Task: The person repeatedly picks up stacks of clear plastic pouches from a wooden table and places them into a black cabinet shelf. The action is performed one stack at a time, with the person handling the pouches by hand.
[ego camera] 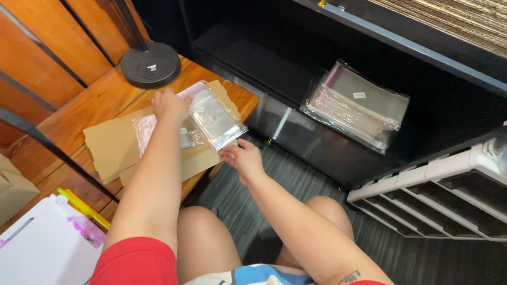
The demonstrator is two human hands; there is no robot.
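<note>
Clear glossy plastic bags stack (216, 117), pink-edged, under left hand (170, 104).

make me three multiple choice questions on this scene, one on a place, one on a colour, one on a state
1. Where does the stack of clear plastic bags under the hands lie?
A. on brown cardboard sheets on the wooden table
B. on the white rack
C. on the floor

2. What colour is the round lamp base at the table's far end?
A. white
B. black
C. red

3. What is the right hand doing?
A. gripping the lamp base
B. resting on a knee
C. open, fingertips at the near edge of the bag stack

Answers:
1 A, the bags rest on the cardboard sheets on the wooden table, with the left hand on them.
2 B, the disc is plainly black.
3 C, its fingers are spread at the stack's edge, closed on nothing.
</note>
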